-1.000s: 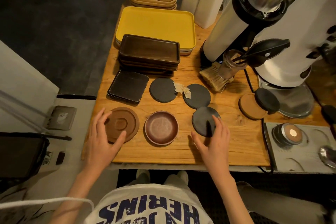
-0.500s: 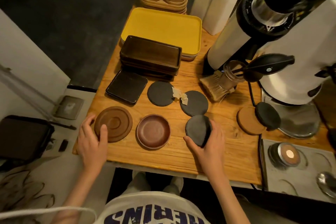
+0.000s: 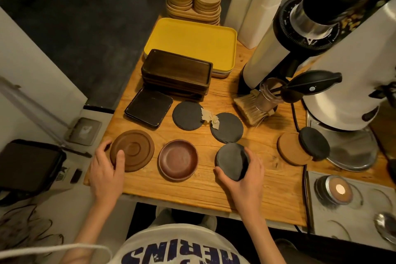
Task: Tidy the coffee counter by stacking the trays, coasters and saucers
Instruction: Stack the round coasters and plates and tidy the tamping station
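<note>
Two hands sit low in the frame: the left hand [image 3: 105, 174] curls its fingers round the lower-left rim of a brown saucer [image 3: 134, 152] at centre left, thumb on top, while the right hand [image 3: 244, 178] grips a dark round coaster [image 3: 230, 161] at lower centre. Between them a reddish saucer [image 3: 178, 159] sits on the wooden surface [image 3: 203, 191].

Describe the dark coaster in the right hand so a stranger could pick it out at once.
Start at the wooden counter and go to its near edge, right of the reddish-brown dish. There is a round, dark grey coaster. Unlike the two matching coasters behind it, which lie untouched with a pale scrap between them, this one is gripped at its rim by the right hand.
</note>
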`<state>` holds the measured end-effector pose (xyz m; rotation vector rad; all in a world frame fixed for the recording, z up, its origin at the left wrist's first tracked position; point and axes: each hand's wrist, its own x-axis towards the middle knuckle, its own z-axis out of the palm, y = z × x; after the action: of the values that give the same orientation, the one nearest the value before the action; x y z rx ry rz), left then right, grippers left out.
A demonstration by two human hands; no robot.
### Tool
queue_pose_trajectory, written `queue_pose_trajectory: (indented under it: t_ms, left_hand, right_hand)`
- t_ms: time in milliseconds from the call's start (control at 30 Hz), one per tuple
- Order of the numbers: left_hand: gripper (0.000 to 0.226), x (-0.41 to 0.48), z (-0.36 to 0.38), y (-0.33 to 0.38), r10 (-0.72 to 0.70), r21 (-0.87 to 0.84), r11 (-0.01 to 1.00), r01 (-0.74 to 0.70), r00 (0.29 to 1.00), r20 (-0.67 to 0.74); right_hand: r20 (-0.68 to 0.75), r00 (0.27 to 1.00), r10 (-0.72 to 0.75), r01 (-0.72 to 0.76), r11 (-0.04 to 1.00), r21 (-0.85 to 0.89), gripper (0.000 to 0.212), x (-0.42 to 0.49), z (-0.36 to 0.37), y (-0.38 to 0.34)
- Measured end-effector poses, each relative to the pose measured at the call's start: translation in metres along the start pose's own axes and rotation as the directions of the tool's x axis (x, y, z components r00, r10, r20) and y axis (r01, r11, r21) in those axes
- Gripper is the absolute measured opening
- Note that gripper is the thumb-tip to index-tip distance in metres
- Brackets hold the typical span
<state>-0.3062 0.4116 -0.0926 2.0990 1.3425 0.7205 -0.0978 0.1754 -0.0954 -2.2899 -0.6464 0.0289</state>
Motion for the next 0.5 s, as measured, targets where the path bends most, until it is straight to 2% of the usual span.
queue_pose_trajectory:
  t_ms: [133, 233, 300, 400, 500]
  left_hand:
    - [0.051, -0.001, -0.004, 0.009, -0.065, -0.117, 0.991, 0.061, 0.997, -0.029]
    - [0.045, -0.005, -0.005, 0.033, -0.050, -0.165, 0.986, 0.037, 0.996, -0.071]
    - [0.040, -0.006, -0.006, 0.055, -0.039, -0.207, 0.978, 0.031, 0.999, -0.035]
    - [0.039, -0.008, -0.006, 0.085, 0.003, -0.296, 0.953, 0.057, 0.980, 0.199]
    - [0.046, -0.014, -0.001, 0.106, 0.026, -0.381, 0.905, 0.189, 0.870, 0.493]
  right_hand:
    - [0.018, 0.998, 0.059, -0.060, 0.992, 0.115, 0.094, 0.001, -0.004, -0.005]
    - [0.023, 0.999, 0.029, -0.032, 0.987, 0.156, 0.095, 0.006, -0.005, -0.015]
    - [0.033, 0.999, 0.005, -0.011, 0.983, 0.185, 0.096, 0.010, -0.005, -0.026]
    - [0.058, 0.996, -0.070, 0.056, 0.977, 0.207, 0.097, 0.014, -0.001, -0.046]
    - [0.097, 0.979, -0.181, 0.157, 0.964, 0.215, 0.093, 0.015, 0.005, -0.069]
